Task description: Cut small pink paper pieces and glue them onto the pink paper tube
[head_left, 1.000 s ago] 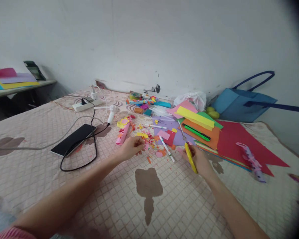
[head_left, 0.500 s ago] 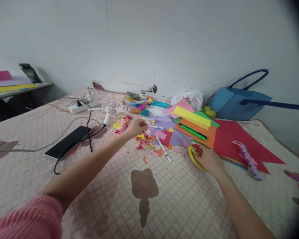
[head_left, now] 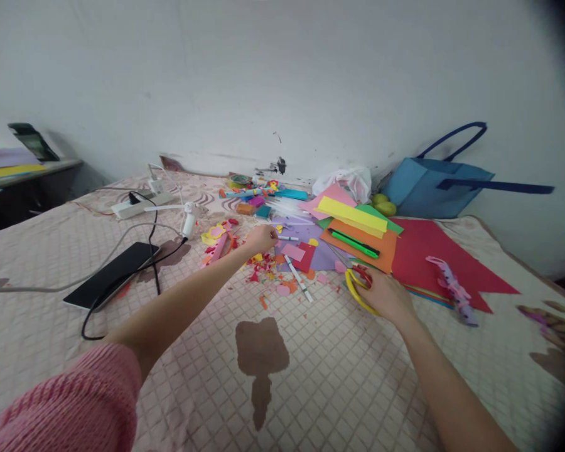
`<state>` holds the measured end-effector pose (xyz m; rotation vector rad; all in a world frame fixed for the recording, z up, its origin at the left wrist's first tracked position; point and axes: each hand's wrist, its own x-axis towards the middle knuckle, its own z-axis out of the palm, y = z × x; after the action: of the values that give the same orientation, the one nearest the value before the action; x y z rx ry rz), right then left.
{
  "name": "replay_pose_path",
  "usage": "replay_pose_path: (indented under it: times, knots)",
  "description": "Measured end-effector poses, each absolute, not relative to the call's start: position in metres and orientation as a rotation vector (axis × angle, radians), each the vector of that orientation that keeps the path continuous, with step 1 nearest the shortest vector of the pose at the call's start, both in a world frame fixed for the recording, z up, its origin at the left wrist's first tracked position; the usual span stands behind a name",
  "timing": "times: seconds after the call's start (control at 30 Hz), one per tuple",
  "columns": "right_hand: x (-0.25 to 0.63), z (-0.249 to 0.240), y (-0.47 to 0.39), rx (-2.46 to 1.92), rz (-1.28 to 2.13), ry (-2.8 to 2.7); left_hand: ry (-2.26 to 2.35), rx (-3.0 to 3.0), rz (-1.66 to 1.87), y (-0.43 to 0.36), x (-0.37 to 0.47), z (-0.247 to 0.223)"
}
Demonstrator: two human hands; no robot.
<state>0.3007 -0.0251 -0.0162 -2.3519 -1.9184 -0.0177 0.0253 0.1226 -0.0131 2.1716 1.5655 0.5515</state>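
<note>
My left hand [head_left: 262, 240] reaches over the paper scraps [head_left: 260, 269] with its fingers pressed together. Whatever they may hold is hidden. Just right of the fingertips lies a white marker [head_left: 289, 238] on the purple sheet [head_left: 328, 257]. My right hand [head_left: 388, 294] rests low on the bed, closed around the scissors [head_left: 356, 292] with yellow and red handles. Their blades point to the far left, beside the orange sheet [head_left: 387, 256]. A second white marker [head_left: 299, 280] lies between my hands, next to a pink paper piece [head_left: 292, 252].
A glue gun [head_left: 188, 221], a black tablet-like slab [head_left: 113, 276] and a power strip [head_left: 134, 207] with trailing cables are on the left. A green cutter [head_left: 355, 243] tops the coloured paper. On the right are red paper [head_left: 445, 251], a decorated purple tube [head_left: 454, 292] and a blue bag [head_left: 433, 188].
The view has turned slightly right, so everything on the bed appears shifted left. Both hands stay near the same things, the right one still on the scissors.
</note>
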Motion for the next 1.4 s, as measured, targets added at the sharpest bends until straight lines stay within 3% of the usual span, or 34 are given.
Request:
replay_pose_path:
  times: [0.43,0.7,1.03,1.4]
  knots:
    - [0.3,-0.013,-0.027,-2.362,-0.009,-1.935,1.777,2.407,0.56,0.087,0.025,0.005]
    - [0.299,-0.015,-0.026,-2.371,-0.022,-1.934,1.377,2.511,0.461,0.019,0.02,0.002]
    - [0.299,-0.015,-0.026,-2.379,-0.003,-1.952,1.291,2.838,0.301,0.072,0.062,0.0]
    - [0.307,-0.007,-0.028,-2.428,-0.053,-1.879,1.162,2.936,0.146,0.079,0.073,-0.007]
